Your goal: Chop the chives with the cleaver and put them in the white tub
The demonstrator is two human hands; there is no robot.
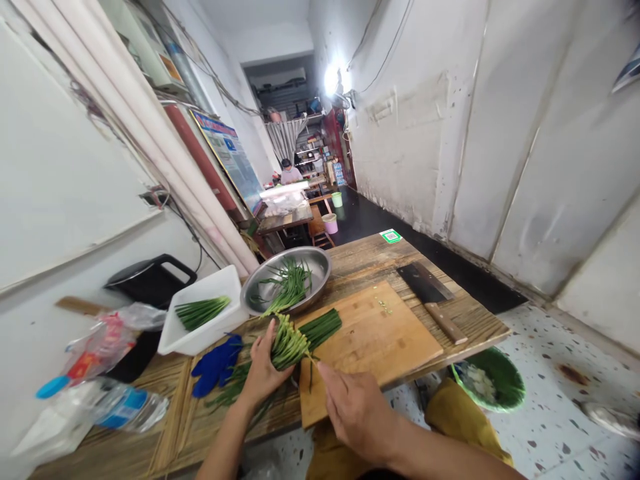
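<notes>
Readable words or numbers: none were made out | Bench (350,259): a green-bordered card (391,236) bore a square code, any lettering too small | Left wall: a blue poster (225,152) carried a heading and finer print, both illegible | Bottle (153,411): its blue label (121,408) was too blurred to read

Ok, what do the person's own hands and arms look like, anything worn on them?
The left hand and right hand are bare, ungloved. Both forearms are uncovered too: no sleeve, watch or bracelet shows. Mustard-coloured clothing covers the legs below.
</notes>
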